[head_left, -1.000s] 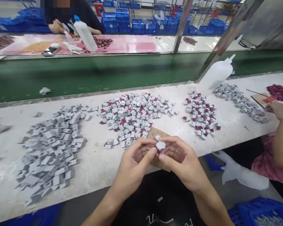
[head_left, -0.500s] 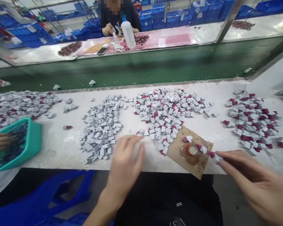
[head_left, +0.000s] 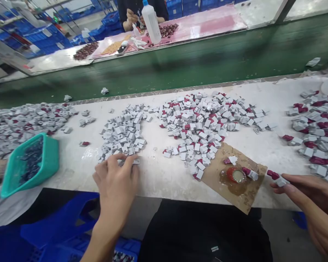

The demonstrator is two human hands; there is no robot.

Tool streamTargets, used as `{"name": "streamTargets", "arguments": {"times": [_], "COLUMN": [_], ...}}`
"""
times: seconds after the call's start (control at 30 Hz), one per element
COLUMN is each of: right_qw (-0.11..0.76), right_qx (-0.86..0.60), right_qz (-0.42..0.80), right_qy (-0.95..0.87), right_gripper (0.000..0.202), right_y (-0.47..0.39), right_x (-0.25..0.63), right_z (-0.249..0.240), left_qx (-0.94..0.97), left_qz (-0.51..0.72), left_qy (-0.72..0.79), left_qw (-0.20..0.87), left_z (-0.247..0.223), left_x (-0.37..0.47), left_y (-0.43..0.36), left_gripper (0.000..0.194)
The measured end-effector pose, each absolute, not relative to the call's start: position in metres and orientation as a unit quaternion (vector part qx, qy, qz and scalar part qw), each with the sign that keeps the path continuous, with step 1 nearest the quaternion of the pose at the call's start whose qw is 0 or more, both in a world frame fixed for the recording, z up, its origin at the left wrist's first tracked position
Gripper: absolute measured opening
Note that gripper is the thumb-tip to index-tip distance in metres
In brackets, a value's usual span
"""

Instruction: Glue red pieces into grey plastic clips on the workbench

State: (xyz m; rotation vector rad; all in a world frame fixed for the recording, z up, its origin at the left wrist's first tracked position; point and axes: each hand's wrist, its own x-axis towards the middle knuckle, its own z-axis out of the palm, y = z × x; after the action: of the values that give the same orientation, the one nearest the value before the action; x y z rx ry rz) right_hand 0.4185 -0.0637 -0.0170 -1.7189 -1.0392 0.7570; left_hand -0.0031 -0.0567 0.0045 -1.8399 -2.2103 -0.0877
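Observation:
My right hand (head_left: 314, 198) pinches a small grey-and-maroon plastic piece (head_left: 274, 176) between thumb and fingers, just right of a brown card (head_left: 242, 200). On that card sits a small red cap (head_left: 232, 174) with pale liquid inside, wet stains around it. Two more grey-and-maroon pieces lie on the card, one beside the cap (head_left: 250, 173) and one behind it. My left hand (head_left: 116, 182) reaches over the near edge of a pile of plain grey pieces (head_left: 124, 131), fingers bent and apart. Whether its fingertips grip a piece is not clear.
A mixed grey-and-maroon pile (head_left: 199, 123) lies centrally, another pile (head_left: 317, 134) at the right. Left stand a teal basket (head_left: 51, 156) of dark parts and another grey pile (head_left: 24, 120). Beyond the green strip (head_left: 180, 69), a person works behind a white bottle (head_left: 152, 23).
My left hand has moved left and down onto the grey pile's near edge. My right hand, still holding its piece, is farther right of the card. The view has shifted; the neighbour's hand has left the basket.

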Motion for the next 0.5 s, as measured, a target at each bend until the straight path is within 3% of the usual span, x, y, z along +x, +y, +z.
{"name": "streamTargets", "arguments": {"times": [0.23, 0.33, 0.5], "right_qw": [0.501, 0.502, 0.473], "right_qx": [-0.616, -0.576, -0.573], "right_qz": [0.338, 0.350, 0.356], "right_qy": [-0.505, -0.542, -0.566], "right_gripper": [0.012, 0.015, 0.018], "right_y": [-0.045, -0.041, -0.045], "right_x": [0.415, 0.404, 0.392], "right_z": [-0.007, 0.001, 0.004], "left_qx": [-0.694, -0.715, -0.765], "left_qz": [-0.185, -0.239, -0.235], "left_qy": [-0.695, -0.654, -0.588], "left_qw": [0.020, -0.068, -0.120], "left_z": [-0.007, -0.010, -0.014], "left_x": [-0.021, -0.003, 0.025], "left_y": [-0.038, -0.037, -0.036], "left_gripper": [0.013, 0.009, 0.016]}}
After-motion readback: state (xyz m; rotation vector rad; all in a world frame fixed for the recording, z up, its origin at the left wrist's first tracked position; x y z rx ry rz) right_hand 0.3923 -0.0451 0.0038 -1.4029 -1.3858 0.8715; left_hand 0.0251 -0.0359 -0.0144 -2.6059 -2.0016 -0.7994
